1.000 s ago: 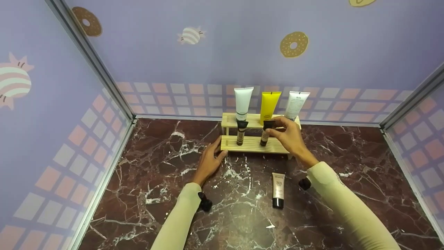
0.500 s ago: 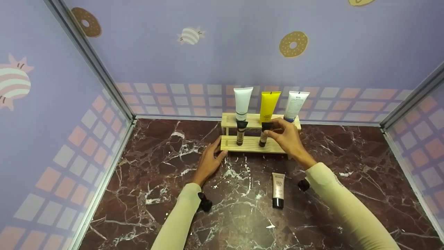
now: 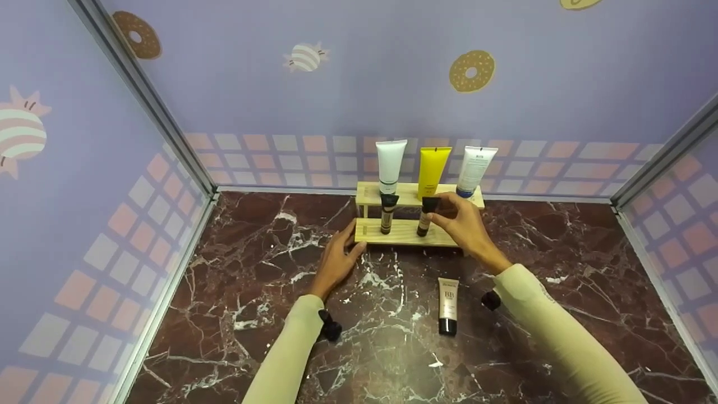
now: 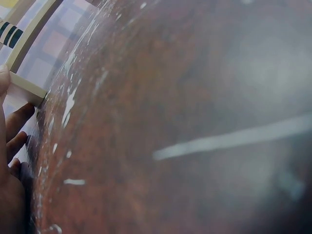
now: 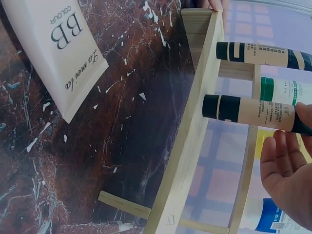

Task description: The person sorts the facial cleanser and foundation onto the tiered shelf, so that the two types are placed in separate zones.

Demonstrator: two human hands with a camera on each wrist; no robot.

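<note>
A small beige tube with dark ends (image 3: 424, 217) stands slightly tilted on the lower step of a two-tier wooden rack (image 3: 370, 240). My right hand (image 3: 464, 224) pinches its upper end between thumb and fingers; in the right wrist view its dark cap meets the step. A similar tube (image 3: 387, 216) stands to the left. At the rack's left end, my left hand (image 3: 336, 259) grips the corner, thumb at the front and fingers along the side. On the upper tier stand a white tube (image 3: 390, 165), a yellow tube (image 3: 433, 171) and a white tube with a blue cap (image 3: 474, 168).
A beige BB cream tube (image 3: 448, 303) lies on the dark red marbled table (image 3: 252, 336) in front of the rack. Behind the rack rises a purple patterned wall (image 3: 370, 73); side panels stand at left and right.
My right hand and the small tube it holds have shifted slightly left along the lower step, uncovering the blue cap behind. The left hand has stayed at the rack's end.
</note>
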